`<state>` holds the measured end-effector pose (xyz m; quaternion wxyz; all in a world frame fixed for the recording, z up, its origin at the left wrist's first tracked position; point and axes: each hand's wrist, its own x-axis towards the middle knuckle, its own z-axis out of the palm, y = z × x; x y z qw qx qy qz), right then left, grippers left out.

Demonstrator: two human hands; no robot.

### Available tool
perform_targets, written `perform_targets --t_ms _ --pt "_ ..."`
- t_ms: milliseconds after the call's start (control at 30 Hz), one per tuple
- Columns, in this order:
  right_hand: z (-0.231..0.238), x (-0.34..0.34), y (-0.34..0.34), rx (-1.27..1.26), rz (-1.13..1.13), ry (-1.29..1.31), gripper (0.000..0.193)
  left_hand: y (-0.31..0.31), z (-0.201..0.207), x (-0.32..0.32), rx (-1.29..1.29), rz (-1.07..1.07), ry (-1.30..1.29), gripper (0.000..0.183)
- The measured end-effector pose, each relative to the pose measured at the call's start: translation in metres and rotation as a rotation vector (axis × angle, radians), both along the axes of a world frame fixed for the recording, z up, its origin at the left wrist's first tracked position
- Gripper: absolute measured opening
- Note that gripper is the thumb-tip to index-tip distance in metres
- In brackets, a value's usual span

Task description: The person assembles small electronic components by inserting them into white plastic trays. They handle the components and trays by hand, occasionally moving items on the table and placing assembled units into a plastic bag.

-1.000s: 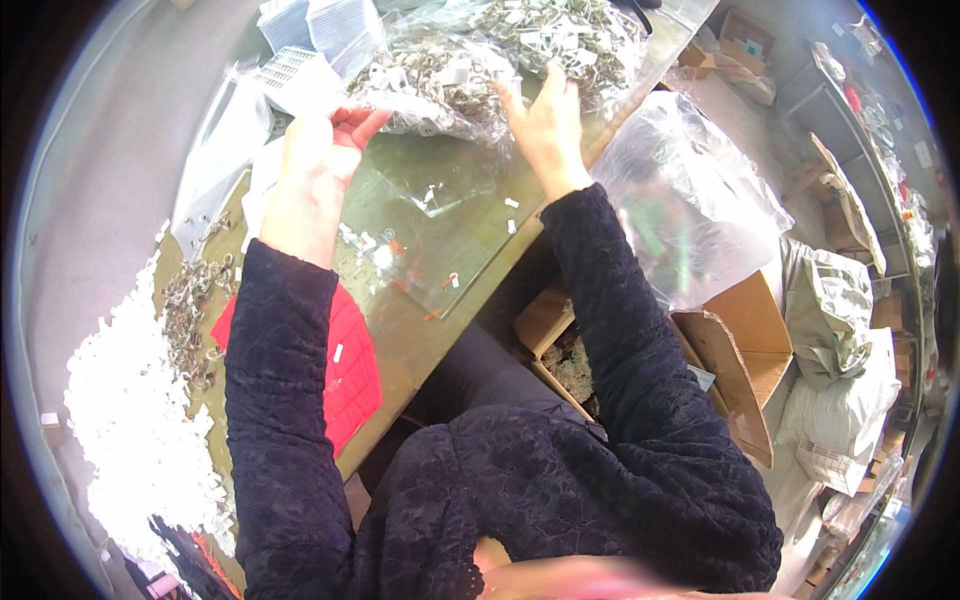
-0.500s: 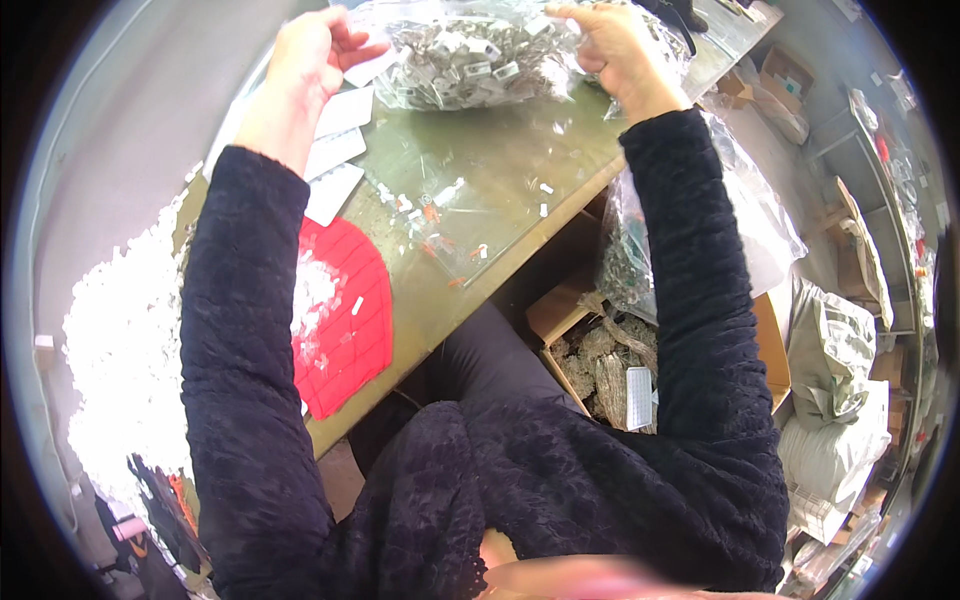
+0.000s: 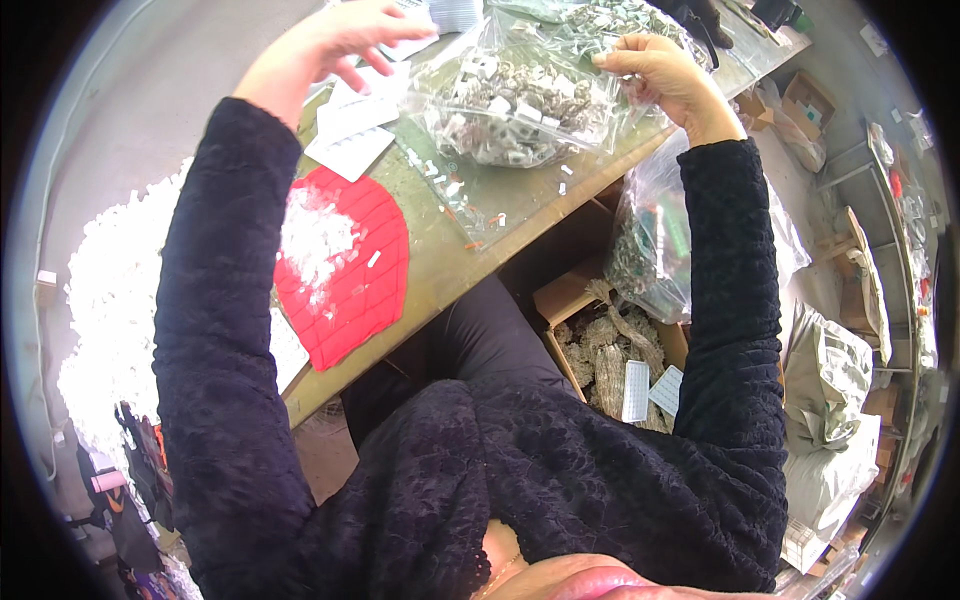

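On the table in front of me lies a clear plastic bag (image 3: 515, 112) full of small metallic and white pieces. To its left, above some white cards (image 3: 352, 150), my left hand (image 3: 335, 48) hovers with its fingers spread, holding nothing. At the bag's right side my right hand (image 3: 672, 78) is closed, thumb and forefinger pinched at the edge of the thin film. Glare makes the film's exact edge hard to follow there.
A red quilted pad (image 3: 372, 300) bears a heap of small white pieces. Left of it rises a large white pile (image 3: 115, 290). Below the table's right edge stand a cardboard box (image 3: 570, 300) of bundled strands and a filled clear bag (image 3: 650, 240). Another bag (image 3: 620, 25) lies behind.
My right hand has gone from a pointing finger to a pinch and moved right. My left hand's fingers have spread more. The view has shifted, so the bag appears lower.
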<state>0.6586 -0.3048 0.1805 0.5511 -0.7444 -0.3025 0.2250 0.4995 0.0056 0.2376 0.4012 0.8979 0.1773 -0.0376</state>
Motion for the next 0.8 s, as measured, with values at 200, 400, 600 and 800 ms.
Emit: perform_targets --t_ms 200,400,600,800 --pt "-0.009 -0.005 -0.002 -0.027 -0.044 -0.097 0.014 -0.04 -0.05 0.02 0.089 -0.133 0.23 0.05" --pt "-0.016 -0.007 -0.015 0.193 0.038 0.124 0.015 -0.017 -0.054 -0.001 -0.571 0.044 0.026 0.031" --pt "-0.027 -0.001 -0.021 0.245 0.075 0.159 0.014 -0.013 -0.066 -0.013 -0.795 0.176 -0.136 0.024" --pt "-0.027 0.012 -0.017 0.194 -0.123 0.025 0.01 0.0 -0.069 -0.009 0.165 0.158 -0.335 0.014"
